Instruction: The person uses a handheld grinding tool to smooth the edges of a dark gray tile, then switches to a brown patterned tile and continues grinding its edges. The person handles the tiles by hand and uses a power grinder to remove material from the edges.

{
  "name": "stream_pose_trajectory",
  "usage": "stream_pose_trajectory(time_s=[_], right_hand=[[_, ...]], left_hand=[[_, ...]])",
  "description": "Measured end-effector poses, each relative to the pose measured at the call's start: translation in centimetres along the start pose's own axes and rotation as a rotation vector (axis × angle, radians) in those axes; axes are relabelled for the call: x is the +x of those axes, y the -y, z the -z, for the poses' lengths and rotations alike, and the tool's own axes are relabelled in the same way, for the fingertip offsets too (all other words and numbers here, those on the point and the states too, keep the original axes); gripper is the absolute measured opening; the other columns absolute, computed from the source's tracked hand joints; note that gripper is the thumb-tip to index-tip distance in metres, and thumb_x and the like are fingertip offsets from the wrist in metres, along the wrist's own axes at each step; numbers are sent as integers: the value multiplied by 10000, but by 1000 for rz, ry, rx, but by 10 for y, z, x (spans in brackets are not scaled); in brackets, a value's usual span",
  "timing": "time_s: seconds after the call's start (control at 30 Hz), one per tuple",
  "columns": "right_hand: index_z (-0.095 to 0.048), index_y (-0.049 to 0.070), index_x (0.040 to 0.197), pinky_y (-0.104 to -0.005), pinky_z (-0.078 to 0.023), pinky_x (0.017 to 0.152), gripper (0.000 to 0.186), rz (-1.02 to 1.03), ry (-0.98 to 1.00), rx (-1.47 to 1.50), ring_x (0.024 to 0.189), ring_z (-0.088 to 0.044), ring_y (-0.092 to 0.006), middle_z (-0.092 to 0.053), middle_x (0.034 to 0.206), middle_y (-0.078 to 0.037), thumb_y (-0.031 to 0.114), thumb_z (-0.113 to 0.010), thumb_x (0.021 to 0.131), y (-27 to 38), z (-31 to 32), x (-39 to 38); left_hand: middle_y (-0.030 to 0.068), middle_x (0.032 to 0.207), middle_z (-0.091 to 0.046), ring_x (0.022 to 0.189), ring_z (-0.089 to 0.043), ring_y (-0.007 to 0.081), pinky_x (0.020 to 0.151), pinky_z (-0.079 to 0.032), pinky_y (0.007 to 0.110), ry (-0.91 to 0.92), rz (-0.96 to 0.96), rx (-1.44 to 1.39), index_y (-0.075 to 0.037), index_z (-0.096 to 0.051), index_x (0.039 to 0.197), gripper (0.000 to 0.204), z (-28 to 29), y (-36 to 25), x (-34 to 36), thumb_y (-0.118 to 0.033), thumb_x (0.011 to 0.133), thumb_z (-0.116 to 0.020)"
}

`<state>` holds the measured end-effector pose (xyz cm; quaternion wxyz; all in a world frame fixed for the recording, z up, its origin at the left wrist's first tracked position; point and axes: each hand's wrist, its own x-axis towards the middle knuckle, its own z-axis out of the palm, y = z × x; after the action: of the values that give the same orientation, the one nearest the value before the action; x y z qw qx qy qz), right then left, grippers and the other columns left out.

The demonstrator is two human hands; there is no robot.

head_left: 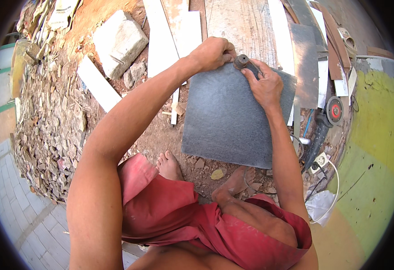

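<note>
A dark grey square slab (226, 117) lies in front of me, tilted slightly sideways on the rubble ground. My left hand (212, 56) is at its top edge, fingers curled; what they grip is hidden. Beside it is a small dark cylindrical piece (241, 61) with a hole in its end. My right hand (265, 85) holds this piece near the slab's upper edge, thumb and forefinger around it.
White and brown strips (163, 36) lie behind the slab, a pale stone block (118, 42) at upper left. An angle grinder (325, 119), power socket (319, 163) and cables lie right. Stone rubble (48, 144) covers the left ground, near my bare feet (170, 166).
</note>
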<state>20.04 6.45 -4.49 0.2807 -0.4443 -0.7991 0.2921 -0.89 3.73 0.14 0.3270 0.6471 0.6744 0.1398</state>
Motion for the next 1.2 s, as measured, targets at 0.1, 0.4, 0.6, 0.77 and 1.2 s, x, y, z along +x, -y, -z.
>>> stream_pose_trajectory(time_s=[0.1,0.4,0.6,0.77,1.2], right_hand=[[-739,201,1115,-318,-462,491,355,19,-16,9,494,-608,-161,-674,627,-88,353,-799,800,-2,-1,0],[-729,211,1129,-320,-432,461,335,-11,29,4,472,-580,-151,-638,593,-64,338,-778,823,0,-1,-1],[-630,153,1163,-402,-452,581,263,19,-63,46,572,-589,-247,-653,704,-89,264,-631,925,-2,4,-6],[-582,69,1044,-395,-414,667,140,18,-121,-58,601,-579,-268,-628,673,-97,175,-553,957,6,4,-11],[-585,89,871,-396,-411,585,120,68,-78,-105,538,-595,-251,-634,630,-57,188,-595,938,2,0,-4]], left_hand=[[143,1031,-705,954,-685,267,893,-535,397,2,10,-13,-52,-728,1047,185,-1,0,0,-168,923,-655],[139,1017,-702,974,-681,257,883,-539,397,26,38,0,-50,-731,1033,175,2,-2,-1,-162,929,-646],[190,1175,-639,1021,-676,290,892,-556,396,7,5,35,-64,-613,1272,447,1,-8,-6,-142,847,-729],[208,1212,-610,1022,-675,308,903,-557,389,-15,-46,48,-64,-559,1315,619,-1,-28,-14,-158,760,-815],[160,1002,-723,920,-712,246,812,-561,357,-25,80,26,-13,-674,1103,360,-7,-48,-7,-132,787,-797]])
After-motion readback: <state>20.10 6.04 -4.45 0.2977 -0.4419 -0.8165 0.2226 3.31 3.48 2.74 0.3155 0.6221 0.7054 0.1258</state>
